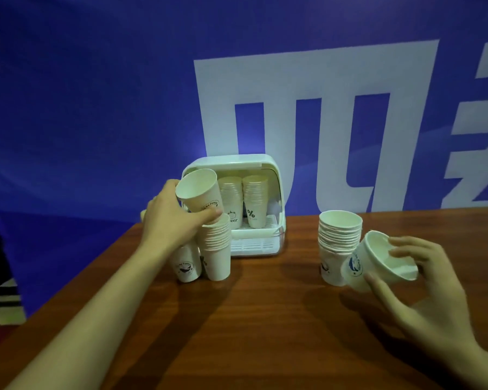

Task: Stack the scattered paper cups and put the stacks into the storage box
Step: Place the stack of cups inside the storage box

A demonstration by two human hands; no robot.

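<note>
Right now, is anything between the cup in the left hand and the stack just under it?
Nothing visible. The left hand holds the cup tilted, its base right over the open top of the stack.

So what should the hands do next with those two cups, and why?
Probably drop each cup onto the stack beside it. The left hand holds a cup tilted just above the left stack, and the right hand holds another cup leaning against the right stack. Both stacks stand on the table, not yet in the box.
</note>
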